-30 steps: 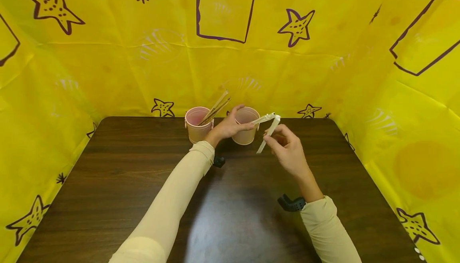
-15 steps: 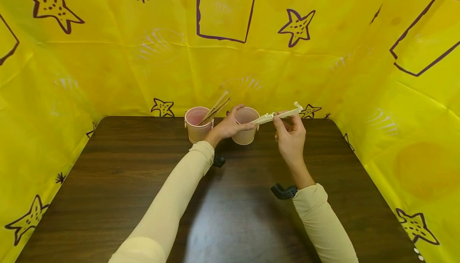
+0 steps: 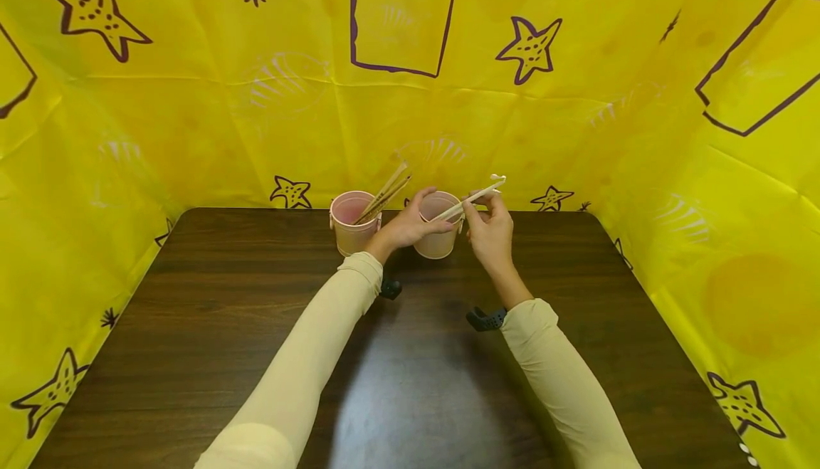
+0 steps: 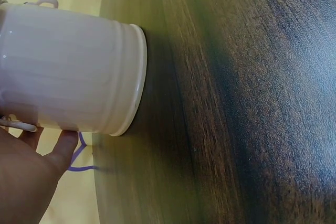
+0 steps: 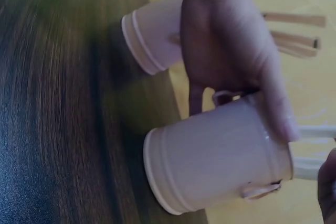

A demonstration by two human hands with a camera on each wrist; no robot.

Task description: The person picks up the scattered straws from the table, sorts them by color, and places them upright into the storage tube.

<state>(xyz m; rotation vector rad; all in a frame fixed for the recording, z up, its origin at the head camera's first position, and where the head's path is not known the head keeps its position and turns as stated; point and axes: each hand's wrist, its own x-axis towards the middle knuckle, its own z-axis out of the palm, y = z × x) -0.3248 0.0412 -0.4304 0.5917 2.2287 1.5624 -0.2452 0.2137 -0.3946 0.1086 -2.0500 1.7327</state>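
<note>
My left hand [image 3: 406, 227] grips a small pale pink bucket [image 3: 437, 247] at the back of the table, thumb at its rim and fingers along its side. In the left wrist view, the fingertips touch the wall of the upright bucket [image 4: 68, 72]. My right hand [image 3: 492, 235] pinches slim white straws [image 3: 479, 193] just right of that bucket. The straws slant down into its mouth, and their upper ends look bent. Two white straw lengths [image 5: 308, 169] emerge from the bucket in the right wrist view, with my right fingertips [image 5: 328, 187] at the frame edge.
A second pink bucket [image 3: 354, 240] stands close on the left, with several thin wooden sticks [image 3: 384, 195] leaning out of it. The dark wood table [image 3: 256, 327] ends just behind both buckets. Yellow patterned cloth [image 3: 410, 120] hangs around the back and sides.
My right hand first held a bent straw low, then raised it and straightened it out to the right. Now it has moved left, and the straws sit deeper in the bucket. My left hand stays put.
</note>
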